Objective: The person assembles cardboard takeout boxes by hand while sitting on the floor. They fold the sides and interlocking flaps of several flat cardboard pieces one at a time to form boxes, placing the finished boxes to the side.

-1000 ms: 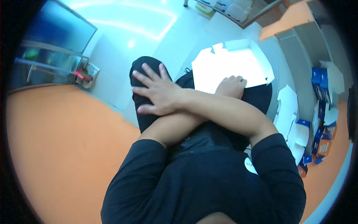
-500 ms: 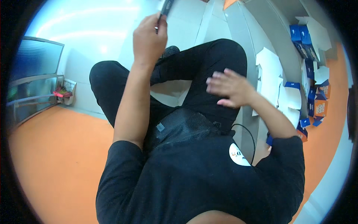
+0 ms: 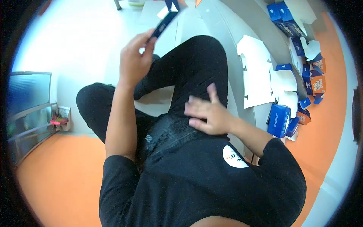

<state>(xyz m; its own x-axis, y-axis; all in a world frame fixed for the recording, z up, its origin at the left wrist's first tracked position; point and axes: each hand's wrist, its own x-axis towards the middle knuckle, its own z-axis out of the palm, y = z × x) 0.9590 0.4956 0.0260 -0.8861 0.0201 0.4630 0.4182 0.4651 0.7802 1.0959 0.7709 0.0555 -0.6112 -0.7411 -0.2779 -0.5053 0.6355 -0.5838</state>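
Note:
My left hand [image 3: 137, 60] is raised out in front, beyond my crossed legs. Pinched between its thumb and fingers is a dark blue cardboard box [image 3: 163, 26], seen along a narrow side, with a flap sticking up at its far end. My right hand [image 3: 210, 115] is above my lap at the top of my right thigh. Its fingers are spread and it holds nothing. A black mesh pouch [image 3: 170, 130] lies across my waist, just left of that hand.
Opened-out white cartons [image 3: 258, 72] lie along a grey ledge [image 3: 257, 22] on my right. Blue boxes [image 3: 280, 120] and orange boxes [image 3: 317, 84] stand beside them. Orange floor [image 3: 60, 178] spreads to my left, below a framed glass panel [image 3: 30, 90].
The view has shifted, and more of the blue box now shows. My left hand has come slightly down and left with it. My right hand has moved down and left toward my waist.

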